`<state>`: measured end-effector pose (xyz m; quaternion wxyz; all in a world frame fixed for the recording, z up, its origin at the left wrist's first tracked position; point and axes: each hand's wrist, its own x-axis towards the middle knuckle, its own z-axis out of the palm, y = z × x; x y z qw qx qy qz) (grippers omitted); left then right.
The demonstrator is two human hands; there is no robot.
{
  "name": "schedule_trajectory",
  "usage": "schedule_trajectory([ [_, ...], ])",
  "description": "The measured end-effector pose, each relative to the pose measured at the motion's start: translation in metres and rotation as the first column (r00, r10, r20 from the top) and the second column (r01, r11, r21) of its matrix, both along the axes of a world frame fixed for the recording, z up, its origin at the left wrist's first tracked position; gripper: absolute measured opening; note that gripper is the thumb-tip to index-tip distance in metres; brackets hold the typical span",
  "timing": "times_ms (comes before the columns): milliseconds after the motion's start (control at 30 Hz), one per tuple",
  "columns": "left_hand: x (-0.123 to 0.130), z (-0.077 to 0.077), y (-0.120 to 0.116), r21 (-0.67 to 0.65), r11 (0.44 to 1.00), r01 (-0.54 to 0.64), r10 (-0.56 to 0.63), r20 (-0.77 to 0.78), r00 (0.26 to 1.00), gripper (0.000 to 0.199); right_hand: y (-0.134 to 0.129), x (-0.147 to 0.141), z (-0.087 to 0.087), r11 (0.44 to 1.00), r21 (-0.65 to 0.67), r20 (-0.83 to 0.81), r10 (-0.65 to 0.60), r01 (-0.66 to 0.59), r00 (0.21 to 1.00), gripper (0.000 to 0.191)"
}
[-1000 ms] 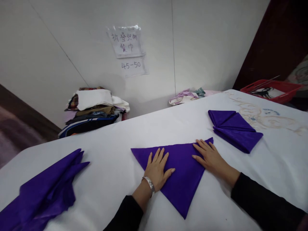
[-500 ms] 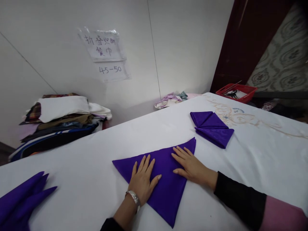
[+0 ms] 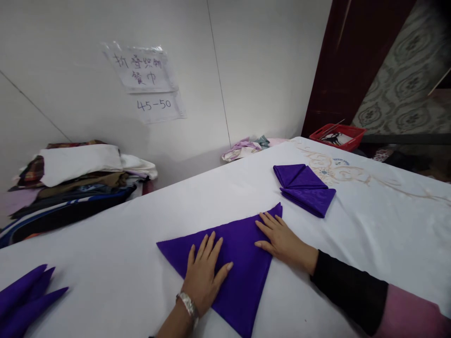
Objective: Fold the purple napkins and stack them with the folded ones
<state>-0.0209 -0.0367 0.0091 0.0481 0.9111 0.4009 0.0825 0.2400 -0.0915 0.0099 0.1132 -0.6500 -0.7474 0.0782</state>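
Observation:
A purple cloth napkin (image 3: 239, 277), folded into a triangle, lies flat on the white-covered table (image 3: 116, 281), its long edge away from me and one corner toward me. My left hand (image 3: 203, 277) rests on its left part, palm down with fingers spread; a silver bracelet circles that wrist. On the right part, close to the far right corner, my right hand (image 3: 280, 237) lies flat with its fingers stretched out. Beyond my right hand sits a second purple napkin (image 3: 306, 190) folded into a compact pleated shape.
More purple folded cloth (image 3: 28, 300) with pointed tips stands at the lower left. Stacked fabrics (image 3: 81, 173) are by the wall at the left. Crumpled cloths (image 3: 243, 149) and a red basket (image 3: 338, 137) with scissors lie at the back. A handwritten paper sign (image 3: 146, 82) hangs on the wall.
My right hand has shifted slightly rightward over the napkin, toward its right edge. My left hand stays flat on the cloth. The whole view has moved a little.

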Motion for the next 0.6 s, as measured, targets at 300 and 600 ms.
schedule_trajectory([
  [300,0.031,-0.01,-0.08,0.094,0.971,0.222,-0.238,0.247,0.939,0.041,0.01,0.022,-0.002,0.991,0.122,-0.019,-0.061,0.062,0.998,0.059],
  [600,0.029,-0.018,-0.089,0.096,0.989,0.114,-0.14,0.346,0.928,0.013,0.025,0.077,-0.008,0.88,0.291,-0.35,-0.268,0.376,0.897,0.034],
])
